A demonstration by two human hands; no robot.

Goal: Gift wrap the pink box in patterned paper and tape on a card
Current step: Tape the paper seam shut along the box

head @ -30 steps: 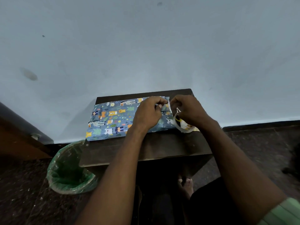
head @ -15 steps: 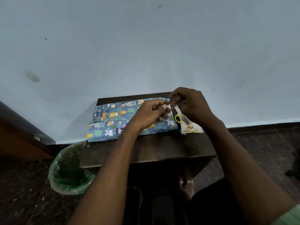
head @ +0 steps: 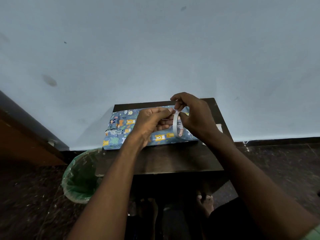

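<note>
Both hands had risen off the wrapped box since the earlier frames, and the roll of tape [head: 178,123] that had rested by the box's right end was now held up on edge between them. The right hand [head: 195,116] gripped the roll, thumb and fingers curled round its rim. The left hand [head: 152,123] pinched at the top of the roll with its fingertips [head: 170,110], seemingly on the tape's free end, though that end was too small to make out. Below the hands, the box in blue animal-patterned paper [head: 124,130] lay flat at the far side of the dark counter [head: 164,160], close to the wall. A green-lined bin [head: 79,177] stood on the floor at the counter's near left.
</note>
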